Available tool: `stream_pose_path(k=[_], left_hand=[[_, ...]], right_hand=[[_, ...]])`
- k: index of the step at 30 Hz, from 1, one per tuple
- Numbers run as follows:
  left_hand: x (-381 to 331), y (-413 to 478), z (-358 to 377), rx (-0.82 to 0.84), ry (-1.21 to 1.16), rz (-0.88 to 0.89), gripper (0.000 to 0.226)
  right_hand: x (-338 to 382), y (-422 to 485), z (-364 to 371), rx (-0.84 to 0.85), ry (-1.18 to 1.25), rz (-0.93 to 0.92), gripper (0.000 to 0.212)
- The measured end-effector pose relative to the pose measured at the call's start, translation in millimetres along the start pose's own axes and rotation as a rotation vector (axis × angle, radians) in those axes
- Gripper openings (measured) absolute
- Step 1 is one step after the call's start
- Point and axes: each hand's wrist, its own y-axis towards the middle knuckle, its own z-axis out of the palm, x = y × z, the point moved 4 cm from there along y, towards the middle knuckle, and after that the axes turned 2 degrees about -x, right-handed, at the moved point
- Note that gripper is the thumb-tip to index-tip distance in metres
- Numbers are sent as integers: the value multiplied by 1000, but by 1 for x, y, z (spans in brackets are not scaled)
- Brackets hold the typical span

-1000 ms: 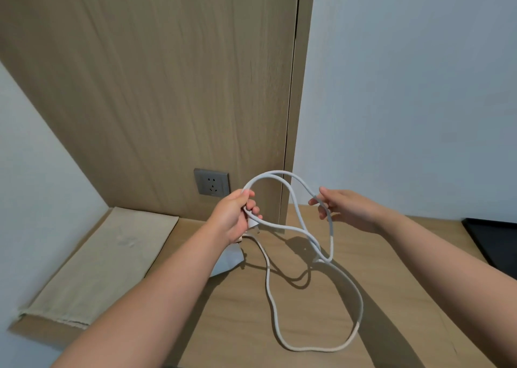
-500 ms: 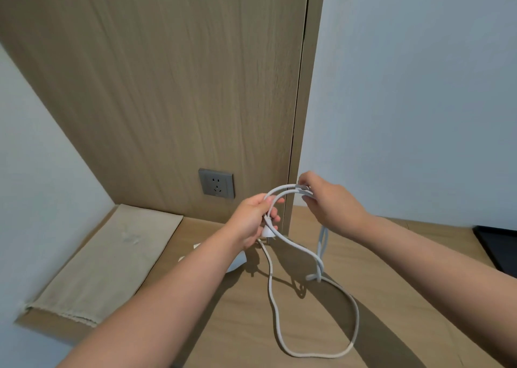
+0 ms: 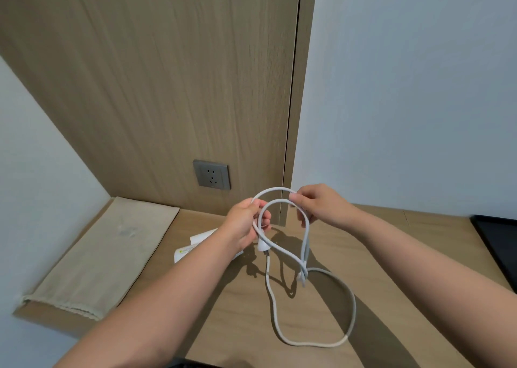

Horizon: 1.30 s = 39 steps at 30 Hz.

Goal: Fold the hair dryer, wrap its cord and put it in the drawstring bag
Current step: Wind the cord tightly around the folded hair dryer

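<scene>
Both hands hold the white cord [image 3: 330, 342] above the wooden desk. My left hand [image 3: 243, 225] pinches a small bundle of loops, with the plug [image 3: 262, 245] hanging just below it. My right hand [image 3: 316, 205] grips the top of two arched loops that span between the hands. A long slack loop of cord lies on the desk in front. The white hair dryer [image 3: 195, 244] lies on the desk, mostly hidden under my left forearm. The beige drawstring bag [image 3: 106, 255] lies flat at the left.
A grey wall socket [image 3: 212, 174] sits on the wood panel behind the hands. The wooden desk [image 3: 391, 255] runs to the walls at left and back. A black tray edge [image 3: 498, 244] shows at the far right.
The hands came close together half a second ago and have now drawn slightly apart. A second arched loop spans between them, and the slack loop on the desk is shorter.
</scene>
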Motion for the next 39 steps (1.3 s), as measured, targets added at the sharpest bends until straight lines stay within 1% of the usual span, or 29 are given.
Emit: stream_pose_path(k=[2, 3, 4, 5, 8, 9, 11, 13, 15, 16, 19, 21, 23, 24, 25, 26, 28, 29, 30, 31, 32, 34, 35, 37, 38, 39], left_hand=[[0, 1, -2, -11, -8, 2, 27], [0, 1, -4, -12, -11, 3, 26], [0, 1, -5, -16, -13, 7, 26], [0, 2, -8, -28, -17, 14, 27], [0, 2, -21, -100, -110, 20, 28], [0, 2, -26, -113, -179, 7, 27], [-1, 0, -32, -109, -285, -19, 24], [-4, -2, -33, -90, -262, -17, 22], [-10, -7, -30, -75, -103, 44, 21], [-16, -11, -26, -71, 35, 115, 21], [-38, -25, -10, -83, 491, 451, 23], [-48, -33, 8, -49, 600, 580, 21], [-53, -35, 21, -23, 583, 601, 19], [-54, -33, 25, -36, 531, 575, 18], [-55, -29, 25, -58, 449, 523, 18], [-55, -26, 23, -83, 338, 446, 19], [-54, -19, 16, -116, 95, 273, 21], [-53, -16, 13, -132, 38, 226, 22], [-52, -13, 10, -139, 49, 219, 23], [-52, -12, 10, -130, 102, 241, 23], [-52, -12, 11, -102, 175, 282, 22], [-54, -15, 20, -19, 315, 362, 18], [-54, -15, 26, 20, 360, 384, 16], [-55, -15, 38, 61, 397, 403, 17], [-56, -14, 43, 52, 387, 402, 18], [-56, -13, 46, 32, 364, 391, 18]], right_hand=[[0, -4, 5, 240, 238, 59, 31], [1, -6, 6, 290, 303, 48, 27], [0, -6, 5, 266, 344, 25, 25], [-4, -4, 2, 186, 392, 10, 25], [-28, 0, -18, -157, 673, 39, 27], [-39, 0, -26, -228, 781, 59, 27], [-55, -4, -35, -285, 947, 87, 28], [-63, -9, -38, -279, 984, 84, 28], [-61, -14, -39, -242, 856, 52, 27], [-58, -17, -39, -216, 759, 31, 26], [-40, -22, -35, -95, 473, -20, 26], [-23, -23, -29, -13, 262, -53, 27], [-3, -22, -25, 39, 75, -94, 26], [5, -21, -24, 33, 19, -119, 26], [10, -20, -27, -23, -16, -148, 26], [14, -20, -32, -135, -31, -182, 28], [13, -26, -46, -387, 64, -235, 31], [11, -29, -49, -442, 157, -243, 31], [7, -31, -49, -448, 218, -235, 32], [4, -31, -46, -428, 213, -215, 33], [2, -29, -42, -382, 149, -190, 35], [2, -23, -30, -216, 14, -129, 35], [3, -21, -23, -107, -11, -100, 32], [10, -22, -11, 91, -34, -73, 23], [12, -23, -5, 164, -88, -77, 16], [14, -23, 0, 195, -202, -108, 17]])
